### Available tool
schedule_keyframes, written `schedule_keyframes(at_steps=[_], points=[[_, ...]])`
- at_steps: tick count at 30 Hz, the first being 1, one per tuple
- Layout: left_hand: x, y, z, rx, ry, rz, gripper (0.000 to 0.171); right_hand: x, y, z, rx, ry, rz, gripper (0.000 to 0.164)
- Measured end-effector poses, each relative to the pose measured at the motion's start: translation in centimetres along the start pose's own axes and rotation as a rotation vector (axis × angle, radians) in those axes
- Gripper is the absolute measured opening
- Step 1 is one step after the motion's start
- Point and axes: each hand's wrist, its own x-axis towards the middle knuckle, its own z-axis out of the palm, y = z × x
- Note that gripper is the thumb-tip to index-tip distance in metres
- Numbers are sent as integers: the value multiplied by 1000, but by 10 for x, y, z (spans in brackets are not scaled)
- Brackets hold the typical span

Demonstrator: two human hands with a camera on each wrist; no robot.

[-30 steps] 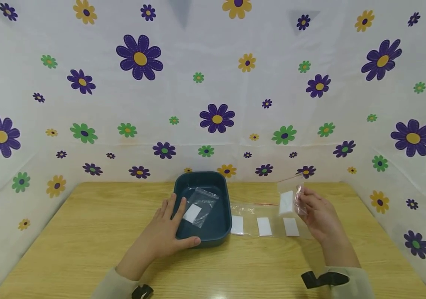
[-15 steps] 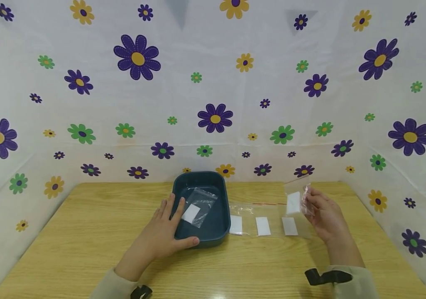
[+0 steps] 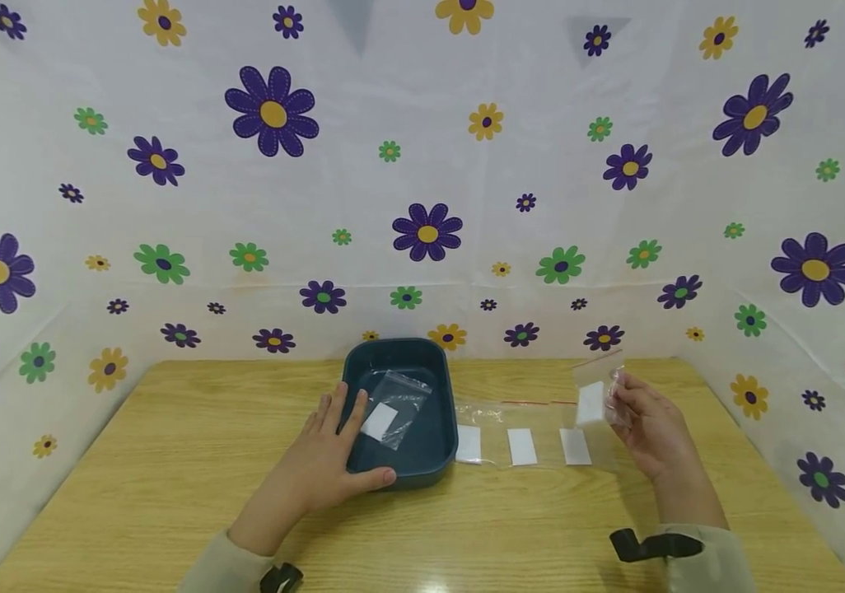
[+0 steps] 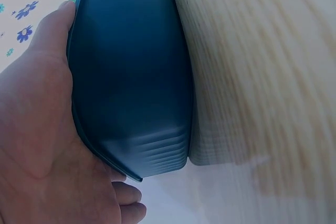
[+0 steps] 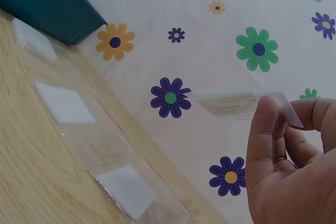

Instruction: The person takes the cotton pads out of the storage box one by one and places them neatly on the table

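Note:
My left hand (image 3: pixel 319 461) lies with spread fingers over the left side of a dark teal tray (image 3: pixel 422 457); in the left wrist view its thumb touches the rim. Inside the tray is a clear zip bag (image 3: pixel 405 402) with a white rectangle in it. My right hand (image 3: pixel 652 432) pinches the right edge of another clear zip bag (image 3: pixel 591 403), also with a white piece inside, held up off the table. In the right wrist view that bag (image 5: pixel 226 103) is seen nearly edge-on between thumb and fingers.
Right of the tray, 3 more clear bags lie in an overlapping row, each with a white rectangle: a left bag (image 3: pixel 469 445), a middle bag (image 3: pixel 522 446) and a right bag (image 3: pixel 575 447). A flower-printed cloth (image 3: pixel 363 181) hangs behind the wooden table (image 3: pixel 193 445).
My right hand has moved the pinched bag a little to the right, away from the tray. The left hand stays on the tray.

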Motion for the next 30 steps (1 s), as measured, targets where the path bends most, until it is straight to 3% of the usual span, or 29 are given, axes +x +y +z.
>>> schedule_keyframes(at_steps=[24, 30], points=[[2, 1, 1, -14, -7, -7, 121, 4, 2, -26, 10, 98, 80, 21], [1, 0, 2, -15, -3, -9, 122, 7, 5, -36, 19, 84, 70, 26]])
